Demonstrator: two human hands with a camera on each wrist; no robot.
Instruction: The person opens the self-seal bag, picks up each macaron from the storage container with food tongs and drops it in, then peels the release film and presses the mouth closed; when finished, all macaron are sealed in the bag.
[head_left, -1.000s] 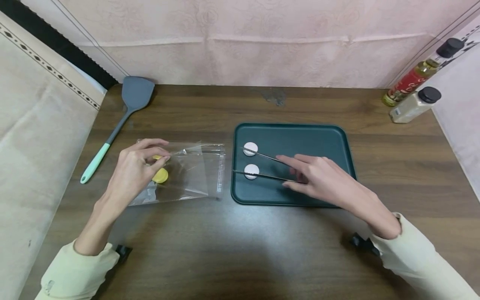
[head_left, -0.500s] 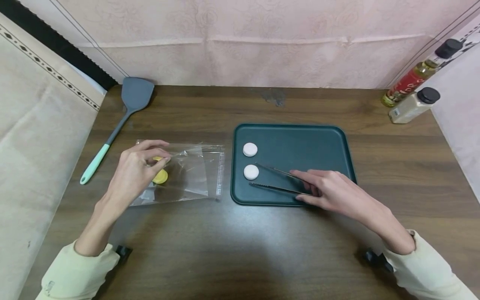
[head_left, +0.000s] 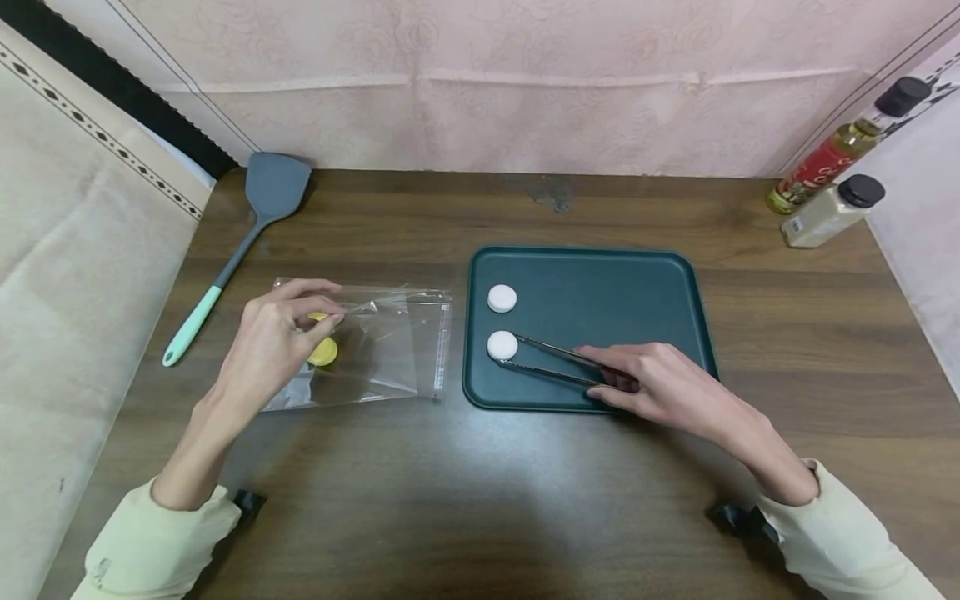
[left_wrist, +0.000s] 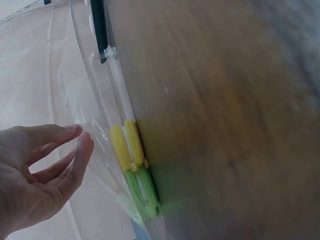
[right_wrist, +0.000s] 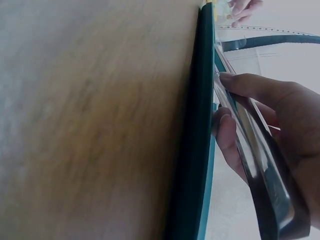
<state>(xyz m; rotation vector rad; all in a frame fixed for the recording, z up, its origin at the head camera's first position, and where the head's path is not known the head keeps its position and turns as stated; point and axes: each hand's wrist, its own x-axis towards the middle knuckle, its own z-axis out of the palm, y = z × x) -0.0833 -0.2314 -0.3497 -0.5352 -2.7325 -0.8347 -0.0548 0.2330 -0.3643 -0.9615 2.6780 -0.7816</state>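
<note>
With thumb and fingertips my left hand [head_left: 262, 350] pinches the upper layer of a clear plastic bag [head_left: 386, 362] and lifts it a little. Inside the bag lie yellow round pieces [head_left: 324, 352]; the left wrist view also shows green round pieces [left_wrist: 148, 192], two-layered like macarons. My right hand [head_left: 671, 387] grips metal tongs [head_left: 551, 374] over the dark green tray [head_left: 607, 292]. Their tips are spread at the right side of the nearer white disc [head_left: 502, 345]; whether they touch it I cannot tell. A second white disc [head_left: 502, 298] lies behind it.
A grey spatula [head_left: 273, 187] with a mint handle lies at the left of the wooden table [head_left: 480, 500]. An oil bottle [head_left: 821, 167] and a black-capped jar [head_left: 828, 215] stand at the back right. Cloth [head_left: 525, 92] hangs behind the table.
The tongs drew back from over both white discs toward me and to the right, then moved slightly forward to the nearer disc. My left hand stays on the bag.
</note>
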